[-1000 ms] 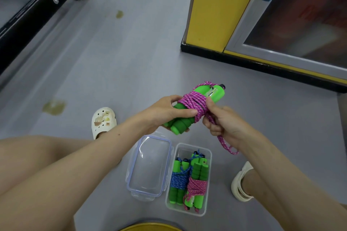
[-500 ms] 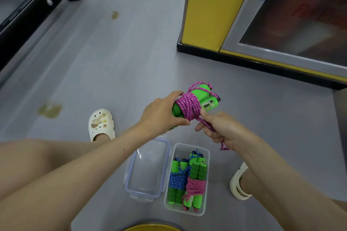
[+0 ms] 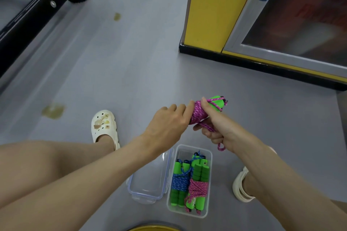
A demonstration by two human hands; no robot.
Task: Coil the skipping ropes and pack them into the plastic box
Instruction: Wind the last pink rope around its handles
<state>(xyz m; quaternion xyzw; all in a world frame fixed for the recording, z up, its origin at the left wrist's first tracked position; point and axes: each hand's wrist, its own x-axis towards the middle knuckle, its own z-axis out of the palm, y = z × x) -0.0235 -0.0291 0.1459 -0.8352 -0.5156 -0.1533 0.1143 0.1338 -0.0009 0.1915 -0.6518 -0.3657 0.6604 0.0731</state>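
Observation:
A pink skipping rope [image 3: 199, 112] is wound round its two green foam handles [image 3: 217, 102]. My left hand [image 3: 167, 125] grips the lower end of this bundle, and my right hand [image 3: 217, 127] holds the rope's loose pink end, which dangles below the fist. On the floor under my hands stands the clear plastic box [image 3: 210, 157]. Inside it lie a coiled blue rope [image 3: 179, 184] and a coiled pink rope [image 3: 199, 187], both with green handles.
The box's clear lid [image 3: 150, 178] lies open to the left of the box. My feet in white clogs [image 3: 104, 125] flank it. A yellow pillar [image 3: 212, 11] with a black base stands at the back right, a black metal frame [image 3: 35, 7] at the back left.
The bundle has turned in my hands, so the green handle bottoms are now hidden behind my left hand. My right hand has drawn the loose end up; less rope dangles.

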